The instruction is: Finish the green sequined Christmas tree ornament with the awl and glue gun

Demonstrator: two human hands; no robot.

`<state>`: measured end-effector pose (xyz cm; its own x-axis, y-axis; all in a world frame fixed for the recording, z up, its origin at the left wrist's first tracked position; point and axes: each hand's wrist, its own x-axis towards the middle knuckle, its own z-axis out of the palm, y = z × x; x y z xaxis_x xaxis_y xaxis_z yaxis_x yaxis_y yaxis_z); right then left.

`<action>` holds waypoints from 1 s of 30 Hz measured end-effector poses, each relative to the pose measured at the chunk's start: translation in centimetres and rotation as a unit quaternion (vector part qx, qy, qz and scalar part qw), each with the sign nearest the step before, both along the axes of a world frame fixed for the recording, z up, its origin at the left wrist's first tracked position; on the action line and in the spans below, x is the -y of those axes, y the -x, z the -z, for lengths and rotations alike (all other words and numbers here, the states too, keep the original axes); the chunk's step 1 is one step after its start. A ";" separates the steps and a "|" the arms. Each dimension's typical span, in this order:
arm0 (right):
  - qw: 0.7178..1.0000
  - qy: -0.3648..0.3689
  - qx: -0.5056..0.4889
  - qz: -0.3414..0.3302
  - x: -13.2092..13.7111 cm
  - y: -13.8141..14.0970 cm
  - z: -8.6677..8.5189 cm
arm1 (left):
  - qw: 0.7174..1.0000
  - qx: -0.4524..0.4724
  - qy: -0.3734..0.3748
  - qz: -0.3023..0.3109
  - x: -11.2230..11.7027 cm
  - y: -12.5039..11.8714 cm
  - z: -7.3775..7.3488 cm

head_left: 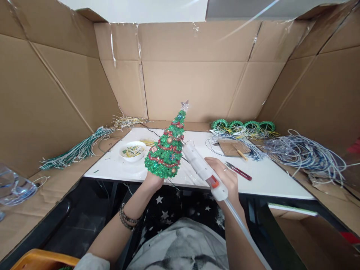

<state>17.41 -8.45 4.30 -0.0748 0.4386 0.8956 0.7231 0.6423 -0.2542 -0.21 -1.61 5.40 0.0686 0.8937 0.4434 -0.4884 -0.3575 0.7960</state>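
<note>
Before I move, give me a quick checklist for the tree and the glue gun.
1. Left grip on the miniature Christmas tree: ok, holding it at its base.
2. Right grip on the hot glue gun: ok, in hand.
3. Nozzle aimed at the tree: ok; whether it touches, cannot tell.
4. Glue stick loaded: ok, protruding from the gun's rear.
5. Star topper in place: ok, at the tip.
6. Gun hot: cannot tell.

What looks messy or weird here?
The blue-and-white wires on the right: they sprawl in a loose tangle, while the green-and-white wires on the left lie in a tidier bundle. I see nothing clearly broken.
</note>
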 end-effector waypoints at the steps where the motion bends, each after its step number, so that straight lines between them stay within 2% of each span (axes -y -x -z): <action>1: 1.000 0.000 0.001 -0.002 0.0 0.0 0.0 | 1.000 -0.003 -0.003 -0.001 0.0 0.0 0.0; 8: 1.000 -0.001 0.003 0.000 0.1 0.0 0.0 | 1.000 -0.011 0.002 -0.001 0.1 0.1 0.0; 13: 1.000 -0.001 0.011 0.004 0.2 0.0 -0.2 | 1.000 0.004 -0.013 0.025 0.2 -0.1 -0.5; 16: 1.000 -0.005 0.013 0.006 0.3 0.0 -0.2 | 1.000 0.002 -0.006 0.015 0.2 -0.1 -0.6; 30: 1.000 0.003 -0.003 -0.004 0.1 -0.1 0.2 | 1.000 -0.013 0.003 0.016 -0.2 0.2 0.4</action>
